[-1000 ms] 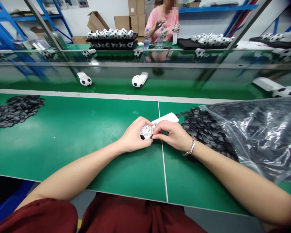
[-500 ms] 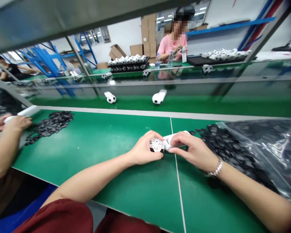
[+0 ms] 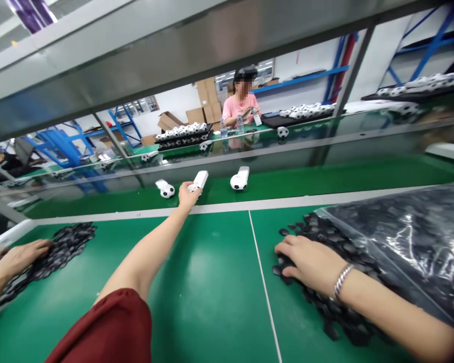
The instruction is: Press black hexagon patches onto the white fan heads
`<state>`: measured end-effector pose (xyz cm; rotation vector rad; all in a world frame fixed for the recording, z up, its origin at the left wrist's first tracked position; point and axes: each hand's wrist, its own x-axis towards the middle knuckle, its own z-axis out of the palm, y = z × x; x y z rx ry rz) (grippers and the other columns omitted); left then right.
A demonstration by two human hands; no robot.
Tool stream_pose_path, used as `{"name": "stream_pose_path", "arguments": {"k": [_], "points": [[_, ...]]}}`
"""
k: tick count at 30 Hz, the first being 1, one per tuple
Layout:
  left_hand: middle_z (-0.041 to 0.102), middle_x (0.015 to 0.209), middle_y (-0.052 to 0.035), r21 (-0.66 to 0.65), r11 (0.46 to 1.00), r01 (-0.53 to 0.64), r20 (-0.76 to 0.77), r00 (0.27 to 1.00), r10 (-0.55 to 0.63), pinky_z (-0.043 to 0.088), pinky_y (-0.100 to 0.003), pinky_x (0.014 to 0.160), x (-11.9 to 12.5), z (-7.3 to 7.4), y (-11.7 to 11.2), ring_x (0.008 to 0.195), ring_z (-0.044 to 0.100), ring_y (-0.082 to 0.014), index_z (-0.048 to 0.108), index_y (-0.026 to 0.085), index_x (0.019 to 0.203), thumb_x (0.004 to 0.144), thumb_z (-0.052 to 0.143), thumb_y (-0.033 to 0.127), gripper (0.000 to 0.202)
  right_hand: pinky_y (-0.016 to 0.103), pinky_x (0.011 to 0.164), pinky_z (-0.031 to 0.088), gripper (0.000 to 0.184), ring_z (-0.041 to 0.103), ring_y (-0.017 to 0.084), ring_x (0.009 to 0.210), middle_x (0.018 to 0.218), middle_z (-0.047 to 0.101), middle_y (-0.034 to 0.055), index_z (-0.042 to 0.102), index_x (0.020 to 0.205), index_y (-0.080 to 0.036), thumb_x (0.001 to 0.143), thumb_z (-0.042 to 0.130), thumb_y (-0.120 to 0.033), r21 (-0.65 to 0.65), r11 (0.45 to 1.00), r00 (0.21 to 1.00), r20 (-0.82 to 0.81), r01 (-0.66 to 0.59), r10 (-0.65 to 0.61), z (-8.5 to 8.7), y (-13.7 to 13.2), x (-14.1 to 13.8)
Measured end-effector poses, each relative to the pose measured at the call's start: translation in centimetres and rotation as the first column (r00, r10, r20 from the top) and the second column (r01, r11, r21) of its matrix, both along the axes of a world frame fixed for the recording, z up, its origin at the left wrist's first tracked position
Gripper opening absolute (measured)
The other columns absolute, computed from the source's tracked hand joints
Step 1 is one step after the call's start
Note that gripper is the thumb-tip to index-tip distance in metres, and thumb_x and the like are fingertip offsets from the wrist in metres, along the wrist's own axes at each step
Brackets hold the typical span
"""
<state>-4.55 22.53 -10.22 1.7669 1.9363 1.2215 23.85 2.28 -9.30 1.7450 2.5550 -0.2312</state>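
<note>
My left hand [image 3: 188,195] reaches out over the far green strip, its fingers closed round the ball-shaped end of a white handheld fan [image 3: 201,179] with a soccer-ball head. The fan's handle points away to the upper right. On either side of it lie similar fans, a left one [image 3: 165,189] and a right one [image 3: 240,179]. My right hand [image 3: 312,259], with a silver bracelet at the wrist, rests at the left edge of a pile of small black plastic pieces [image 3: 336,239]. Its thumb and forefinger are apart, with black pieces beneath them; the other fingertips are partly hidden.
A clear plastic bag [image 3: 412,237] of black pieces lies at the right. Another person's hand [image 3: 20,259] touches a second black pile [image 3: 70,244] at the left. A pale rail [image 3: 227,205] divides the table from the far strip. Across it sits a person in pink [image 3: 234,107].
My left hand has carried the fan from the near table forward and left onto the far strip. My right hand has let go of the fan and moved to the black pieces. The view has shifted.
</note>
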Motion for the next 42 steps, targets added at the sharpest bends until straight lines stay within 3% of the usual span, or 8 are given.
{"name": "stream_pose_path", "arguments": {"k": [5,9,13,20,25,31,36,42], "points": [[0.043,0.120,-0.0187,0.034,0.995,0.092,-0.255,0.964,-0.081,0.025,-0.055,0.097,2.2,-0.1,1.3,0.119,0.031,-0.0382,0.049,0.012,0.112,0.062,0.062,0.020,0.052,0.037,0.071,0.047,0.022,0.060,0.027,0.088,0.095,0.061,0.0092,0.063,0.093,-0.020,0.072,0.061,-0.014,-0.026,1.000,1.000,0.011,0.010,-0.009,0.6,0.2,-0.3],[0.033,0.133,-0.0081,0.001,0.909,0.418,-0.449,0.812,-0.373,0.020,-0.041,0.106,6.7,0.7,1.5,0.127,0.024,-0.0270,0.039,0.025,0.127,0.063,0.064,0.021,0.069,0.034,0.069,0.046,0.020,0.061,0.025,0.085,0.093,0.061,0.0098,0.063,0.091,-0.018,0.075,0.055,-0.010,-0.046,0.999,0.999,0.041,0.005,-0.004,1.1,0.3,-0.6],[0.019,0.141,-0.0061,-0.115,0.808,0.578,-0.502,0.668,-0.549,0.030,-0.040,0.102,12.1,0.3,2.9,0.131,0.017,-0.0293,0.032,0.031,0.132,0.059,0.065,0.015,0.081,0.035,0.068,0.046,0.020,0.061,0.026,0.084,0.092,0.061,0.0098,0.063,0.090,-0.017,0.076,0.052,-0.008,-0.039,0.999,0.999,0.045,-0.001,0.003,1.2,0.3,-0.7],[0.040,0.118,-0.0118,-0.208,0.741,0.639,-0.494,0.585,-0.643,0.044,-0.036,0.087,16.9,0.2,3.3,0.104,0.050,-0.0252,0.046,0.022,0.121,0.065,0.055,0.010,0.058,0.036,0.065,0.047,0.021,0.061,0.026,0.079,0.088,0.062,0.0087,0.062,0.086,-0.016,0.070,0.055,-0.006,0.032,0.999,0.999,0.039,-0.039,0.038,0.5,0.6,-0.3],[0.043,0.111,-0.0073,-0.168,0.704,0.690,-0.496,0.558,-0.666,0.041,-0.032,0.091,13.8,4.1,-1.8,0.101,0.050,-0.0196,0.043,0.022,0.121,0.067,0.054,0.016,0.055,0.035,0.063,0.048,0.018,0.062,0.025,0.075,0.086,0.062,0.0092,0.062,0.086,-0.016,0.070,0.057,-0.010,0.065,0.996,0.997,0.057,-0.064,0.060,0.2,0.9,-0.1],[0.043,0.109,-0.0056,-0.187,0.712,0.677,-0.498,0.559,-0.663,0.040,-0.034,0.092,6.1,8.1,-12.9,0.101,0.048,-0.0195,0.045,0.024,0.118,0.070,0.053,0.019,0.049,0.032,0.062,0.046,0.020,0.062,0.025,0.080,0.087,0.062,0.0093,0.062,0.089,-0.016,0.074,0.052,-0.009,0.062,0.996,0.994,0.086,-0.066,0.060,0.8,0.7,-0.2],[0.043,0.107,-0.0049,-0.286,0.786,0.548,-0.466,0.637,-0.613,0.044,-0.033,0.085,1.5,7.2,-20.3,0.098,0.049,-0.0194,0.043,0.029,0.118,0.074,0.053,0.025,0.046,0.030,0.061,0.043,0.021,0.062,0.023,0.079,0.088,0.062,0.0093,0.063,0.088,-0.017,0.081,0.045,-0.010,0.045,0.997,0.993,0.105,-0.058,0.053,1.2,0.5,-0.1],[0.041,0.111,-0.0068,-0.361,0.815,0.453,-0.429,0.696,-0.576,0.048,-0.033,0.078,0.1,3.7,-24.8,0.095,0.050,-0.0204,0.043,0.027,0.119,0.075,0.052,0.027,0.045,0.028,0.062,0.040,0.013,0.060,0.021,0.082,0.088,0.062,0.0067,0.063,0.087,-0.019,0.081,0.052,-0.019,0.100,0.991,0.992,0.101,-0.091,0.081,1.1,0.3,0.2]]}}
